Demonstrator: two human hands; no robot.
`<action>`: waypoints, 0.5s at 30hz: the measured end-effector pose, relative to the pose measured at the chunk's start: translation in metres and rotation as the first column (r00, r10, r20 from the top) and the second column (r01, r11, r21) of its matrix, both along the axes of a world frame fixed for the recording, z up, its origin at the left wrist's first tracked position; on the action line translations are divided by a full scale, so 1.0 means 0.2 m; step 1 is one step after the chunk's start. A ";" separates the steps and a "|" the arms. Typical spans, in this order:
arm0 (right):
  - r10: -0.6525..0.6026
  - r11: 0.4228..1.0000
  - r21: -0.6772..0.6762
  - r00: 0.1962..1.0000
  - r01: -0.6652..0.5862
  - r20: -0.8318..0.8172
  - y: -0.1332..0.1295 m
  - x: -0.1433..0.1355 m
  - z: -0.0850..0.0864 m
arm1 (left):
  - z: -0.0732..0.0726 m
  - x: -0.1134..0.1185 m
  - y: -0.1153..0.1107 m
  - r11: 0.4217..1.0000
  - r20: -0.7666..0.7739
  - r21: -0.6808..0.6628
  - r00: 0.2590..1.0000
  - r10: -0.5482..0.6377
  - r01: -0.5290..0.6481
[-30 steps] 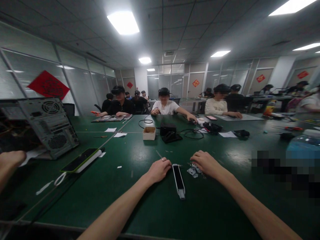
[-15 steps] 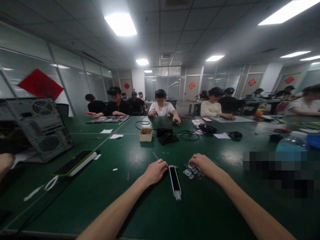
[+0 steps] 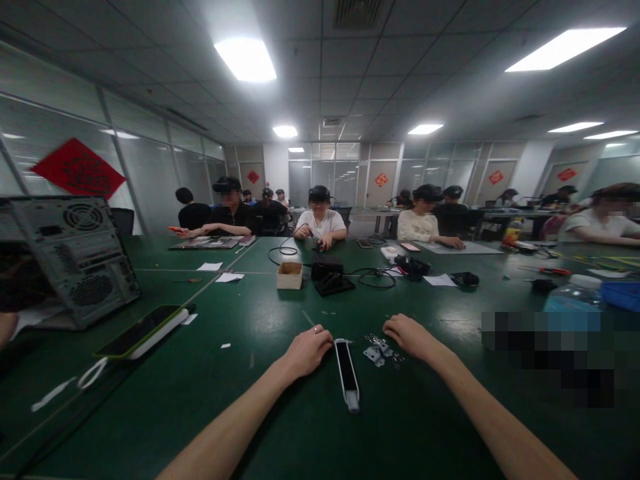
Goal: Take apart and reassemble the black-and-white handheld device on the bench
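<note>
My left hand [image 3: 309,349] rests on the green table [image 3: 280,427] with its fingers curled together and a ring on one finger. Its fingertips lie beside the upper end of a long, narrow device [image 3: 347,370] with a black face and a white frame. What they hold, if anything, is hidden. Right of the device is a small pile of grey metal plates and bits of hardware [image 3: 379,351]. My right hand [image 3: 411,337] lies just right of that pile, fingers bent and closed, their tips turned down; I cannot make out anything in them.
Ahead stand a small open box [image 3: 289,276] and a black case [image 3: 327,267] with cables. At left are a phone-like device [image 3: 140,330] in a green frame and an opened computer case [image 3: 75,260]. A water bottle [image 3: 575,297] lies at right. Several people sit across the table.
My right hand has drawn slightly away from the metal pile, leaving a gap. My left hand stays beside the device. The camera view has tilted up a little.
</note>
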State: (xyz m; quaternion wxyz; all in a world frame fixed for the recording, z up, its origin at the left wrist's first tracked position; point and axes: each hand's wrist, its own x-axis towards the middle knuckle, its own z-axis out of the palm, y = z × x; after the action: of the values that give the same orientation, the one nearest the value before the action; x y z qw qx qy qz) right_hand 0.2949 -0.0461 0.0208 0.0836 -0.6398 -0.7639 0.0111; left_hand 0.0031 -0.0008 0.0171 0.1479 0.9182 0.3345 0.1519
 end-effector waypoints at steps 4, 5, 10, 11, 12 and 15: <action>-0.026 0.999 -0.021 0.999 0.025 -0.043 -0.01 0.01 0.01 | -0.01 0.00 0.01 1.000 0.000 -0.018 1.000 0.014 -0.014; -0.035 0.999 -0.027 0.998 0.034 -0.051 -0.01 0.02 0.00 | -0.02 -0.01 0.01 1.000 0.010 -0.017 1.000 0.012 -0.012; -0.086 0.995 -0.055 0.996 0.084 -0.034 -0.01 0.05 -0.01 | -0.04 0.00 0.02 1.000 0.025 0.001 1.000 0.002 -0.002; -0.094 0.994 -0.059 0.996 0.093 -0.009 0.00 0.06 -0.01 | -0.04 0.00 0.03 1.000 0.017 0.009 1.000 0.003 -0.003; -0.099 0.993 -0.058 0.995 0.101 0.024 0.00 0.06 -0.01 | -0.04 0.00 0.03 1.000 0.010 0.016 1.000 0.004 -0.004; -0.113 0.992 -0.033 0.984 0.118 0.139 0.00 0.06 0.01 | -0.04 0.01 0.03 1.000 0.011 0.025 1.000 0.004 -0.004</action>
State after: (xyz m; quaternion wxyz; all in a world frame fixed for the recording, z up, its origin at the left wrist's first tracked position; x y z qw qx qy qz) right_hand 0.3071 -0.0454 0.0224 0.0183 -0.6839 -0.7290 -0.0221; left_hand 0.0052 0.0049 0.0084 0.1382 0.9185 0.3334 0.1614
